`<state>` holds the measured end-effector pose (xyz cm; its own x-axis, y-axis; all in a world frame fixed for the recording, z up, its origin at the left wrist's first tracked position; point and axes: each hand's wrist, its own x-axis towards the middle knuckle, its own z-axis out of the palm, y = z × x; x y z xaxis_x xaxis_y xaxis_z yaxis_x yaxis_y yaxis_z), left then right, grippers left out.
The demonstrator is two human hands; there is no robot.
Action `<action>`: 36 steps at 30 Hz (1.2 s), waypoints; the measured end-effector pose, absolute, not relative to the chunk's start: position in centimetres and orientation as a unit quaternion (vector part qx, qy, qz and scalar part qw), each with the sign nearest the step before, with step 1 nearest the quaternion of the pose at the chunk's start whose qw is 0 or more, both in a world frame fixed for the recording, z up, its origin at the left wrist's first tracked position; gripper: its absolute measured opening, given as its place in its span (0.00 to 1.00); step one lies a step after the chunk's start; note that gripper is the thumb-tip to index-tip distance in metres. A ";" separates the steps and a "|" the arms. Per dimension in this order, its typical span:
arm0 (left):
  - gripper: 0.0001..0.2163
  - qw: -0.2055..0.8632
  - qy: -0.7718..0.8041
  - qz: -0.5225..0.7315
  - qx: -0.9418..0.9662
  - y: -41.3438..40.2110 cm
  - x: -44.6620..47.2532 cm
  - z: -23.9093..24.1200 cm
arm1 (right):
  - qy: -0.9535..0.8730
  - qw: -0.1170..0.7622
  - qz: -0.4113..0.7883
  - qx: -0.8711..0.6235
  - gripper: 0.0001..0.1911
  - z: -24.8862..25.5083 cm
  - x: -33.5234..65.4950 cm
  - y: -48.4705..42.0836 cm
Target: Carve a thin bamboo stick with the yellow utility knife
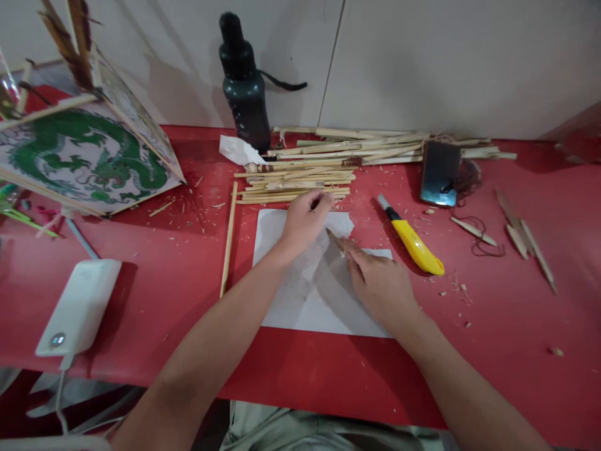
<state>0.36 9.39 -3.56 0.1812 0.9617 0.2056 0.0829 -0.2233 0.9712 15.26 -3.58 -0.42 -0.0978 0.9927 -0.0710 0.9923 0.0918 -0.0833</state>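
Observation:
A white sheet of paper [286, 294] lies on the red table [493, 326], torn at its far right corner. My left hand [305, 222] rests on the sheet's far edge with its fingers curled, pinching the paper there. My right hand [378, 282] presses down on the sheet's right side, and a short thin bamboo piece [336, 240] pokes out from under its fingertips. Just beyond my left hand lies a pile of split bamboo sticks [300, 181].
A yellow utility knife [413, 241] lies right of the paper. A phone [440, 173], a dark bottle [244, 88], a single long stick [228, 238], a dragon-painted lantern frame [84, 156], a white power bank [79, 307] and bamboo slivers [521, 235] surround the work area.

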 end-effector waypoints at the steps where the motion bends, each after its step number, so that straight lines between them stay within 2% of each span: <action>1: 0.19 0.458 0.422 0.482 0.617 9.4 0.4 -3.6 | -0.738 -0.007 0.055 -0.672 0.27 -0.4 15.2 -3.6; 7: 0.18 0.466 0.429 0.481 0.606 9.2 0.4 -3.3 | -0.744 -0.056 0.068 -0.663 0.27 0.3 14.3 -3.7; 18: 0.19 0.470 0.431 0.470 0.610 9.1 0.3 -3.3 | -0.765 -0.083 0.035 -0.638 0.28 0.4 13.6 -3.9; 28: 0.18 0.459 0.432 0.472 0.616 9.0 0.4 -3.1 | -0.780 -0.176 0.038 -0.599 0.30 1.2 13.4 -3.2; 36: 0.18 0.438 0.451 0.461 0.627 9.0 0.4 -3.0 | -0.790 -0.177 0.032 -0.586 0.35 2.1 13.3 -3.7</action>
